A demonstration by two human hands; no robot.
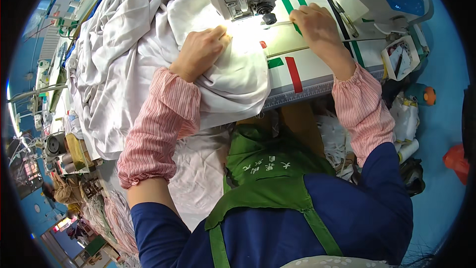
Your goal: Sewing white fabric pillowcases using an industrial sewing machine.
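A large white cloth [134, 34] lies bunched over the left of the sewing table and hangs down its front edge. My left hand [201, 52] is closed on this cloth beside the brightly lit needle area, its fingertips washed out by the glare. Above the cloth's edge stands the sewing machine head [263, 0], white with a blue panel. To the right of the needle, my right hand [317, 27] is held with its fingers curled together over the machine bed [317, 49]. Whatever those fingers hold is too small or hidden to make out.
Green and red tape strips [293, 74] mark the bed, and a ruler band [297, 94] runs along its front edge. Tweezers [347, 20] lie right of my right hand. Beyond them is a white open box [400, 59] with small tools. White scraps [332, 134] sit below the table.
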